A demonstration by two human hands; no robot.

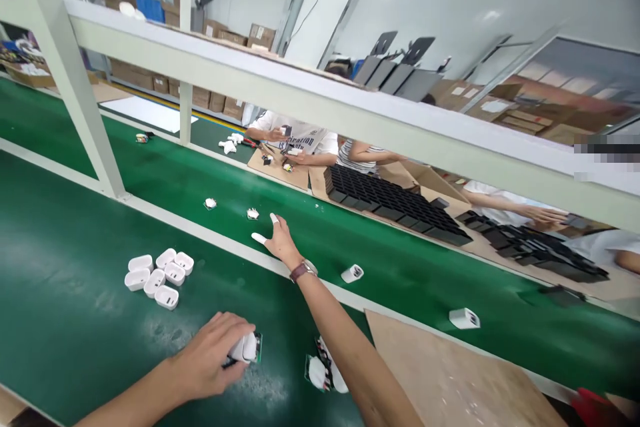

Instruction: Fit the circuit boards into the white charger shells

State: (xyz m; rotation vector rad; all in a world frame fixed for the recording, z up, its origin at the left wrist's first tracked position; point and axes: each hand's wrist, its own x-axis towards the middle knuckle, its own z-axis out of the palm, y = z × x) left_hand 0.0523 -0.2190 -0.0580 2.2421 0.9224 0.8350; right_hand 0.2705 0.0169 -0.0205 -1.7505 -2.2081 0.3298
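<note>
My left hand [215, 353], low over the green work surface, is closed around a small circuit board assembly [246, 347] with a white block and a green board edge. My right hand [281, 239] reaches across the white rail, thumb and index finger apart in white finger cots, with nothing between them. Just beyond its fingertips, another circuit board assembly [253, 213] lies on the green belt [230, 180], and a similar one [211, 203] rests farther left. Several white charger housings [165, 273] stand grouped left of my hands. Beside my right forearm, which partly hides them, are more board assemblies [317, 373].
A pale metal frame [250, 77] crosses above the belt. White chargers [353, 273] lie on the belt to the right, near a cardboard sheet [440, 373]. Across the belt, co-workers handle parts beside black trays [395, 203]. A loose part [144, 138] lies far left.
</note>
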